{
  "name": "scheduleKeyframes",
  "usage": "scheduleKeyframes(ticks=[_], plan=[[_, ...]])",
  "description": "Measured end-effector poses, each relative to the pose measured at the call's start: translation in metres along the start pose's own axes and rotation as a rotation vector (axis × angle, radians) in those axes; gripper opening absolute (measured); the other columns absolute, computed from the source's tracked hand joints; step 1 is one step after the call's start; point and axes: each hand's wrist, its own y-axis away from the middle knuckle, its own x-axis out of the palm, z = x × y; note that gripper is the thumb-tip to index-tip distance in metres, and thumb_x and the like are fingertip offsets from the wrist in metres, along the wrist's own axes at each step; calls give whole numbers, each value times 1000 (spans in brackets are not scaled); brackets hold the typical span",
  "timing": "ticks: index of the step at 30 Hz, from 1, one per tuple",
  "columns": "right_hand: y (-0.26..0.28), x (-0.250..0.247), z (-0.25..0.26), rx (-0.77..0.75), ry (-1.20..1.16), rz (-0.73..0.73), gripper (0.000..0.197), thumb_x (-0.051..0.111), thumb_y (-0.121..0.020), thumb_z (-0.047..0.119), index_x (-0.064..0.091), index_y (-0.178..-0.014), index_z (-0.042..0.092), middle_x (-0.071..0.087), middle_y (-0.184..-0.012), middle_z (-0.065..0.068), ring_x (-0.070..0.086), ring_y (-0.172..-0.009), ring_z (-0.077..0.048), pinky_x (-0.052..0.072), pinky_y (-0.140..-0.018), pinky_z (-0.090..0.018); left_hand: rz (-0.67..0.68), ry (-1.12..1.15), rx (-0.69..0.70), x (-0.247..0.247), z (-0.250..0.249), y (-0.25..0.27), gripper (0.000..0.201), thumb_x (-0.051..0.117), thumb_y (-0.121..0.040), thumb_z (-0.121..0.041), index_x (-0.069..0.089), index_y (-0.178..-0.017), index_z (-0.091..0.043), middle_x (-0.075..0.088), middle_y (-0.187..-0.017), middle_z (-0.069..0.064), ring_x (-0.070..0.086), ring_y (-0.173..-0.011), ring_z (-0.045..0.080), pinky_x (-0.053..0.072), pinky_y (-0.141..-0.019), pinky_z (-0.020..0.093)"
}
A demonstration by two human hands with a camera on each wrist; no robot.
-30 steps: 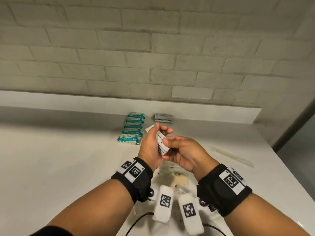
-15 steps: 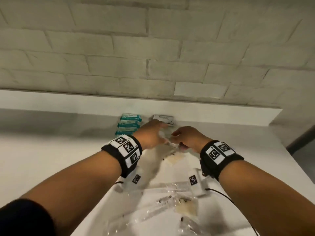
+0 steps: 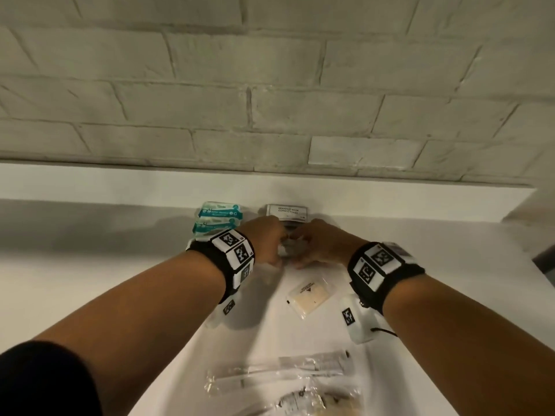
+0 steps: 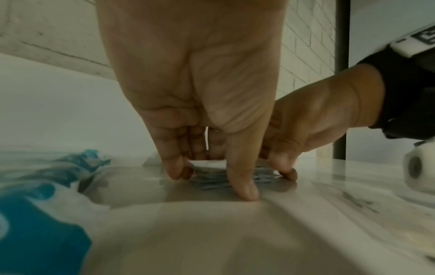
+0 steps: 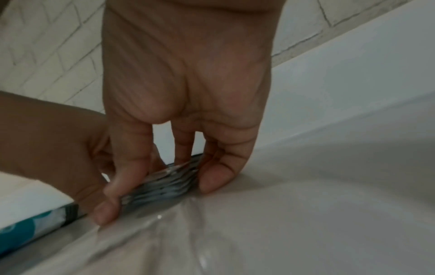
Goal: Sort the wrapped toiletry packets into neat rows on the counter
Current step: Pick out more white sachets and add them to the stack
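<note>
A small stack of grey-and-white sachets (image 3: 289,246) lies on the white counter (image 3: 90,280), just in front of a shampoo sachet (image 3: 287,212) by the back ledge. Both hands hold it. My left hand (image 3: 276,244) has its thumb and fingers down round the left end of the stack (image 4: 212,181). My right hand (image 3: 303,250) pinches the right end of the stack (image 5: 162,184) between thumb and fingers. A row of teal packets (image 3: 217,219) lies immediately left of the stack. The stack's printed face is hidden by the hands.
A beige soap packet (image 3: 309,295) lies nearer to me, under my right wrist. Several clear-wrapped items (image 3: 279,373) are heaped at the counter's front. A raised white ledge (image 3: 390,205) and a brick wall close off the back.
Both hands have carried the sachets from mid-air near me forward and down to the counter, in front of the shampoo sachet. The head view has moved closer to the wall.
</note>
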Motion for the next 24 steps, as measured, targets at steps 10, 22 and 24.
scheduleKeyframes(ticks=[10, 22, 24], plan=[[-3, 9, -1, -65, 143, -40, 20, 80, -66, 17, 64, -75, 21, 64, -89, 0, 62, -80, -17, 43, -63, -21, 26, 66, -21, 1, -2, 2, 46, 82, -64, -34, 70, -101, -12, 71, -95, 5, 67, -86, 22, 56, -78, 36], [43, -33, -27, 295, -21, -30, 37, 72, -82, 22, 50, -112, 17, 57, -103, -8, 57, -87, -23, 51, -73, -33, -182, -10, -76, -12, -29, 41, 44, 58, -81, -61, 50, -94, -19, 51, -91, -1, 51, -80, 18, 47, -71, 33], [58, -28, -23, 188, 186, -10, 31, 68, -84, 24, 57, -113, 19, 60, -113, -5, 56, -96, -21, 44, -80, -28, -70, -40, -22, -2, -49, 47, 39, 54, -85, -58, 53, -85, -19, 63, -88, 0, 57, -74, 18, 50, -70, 31]])
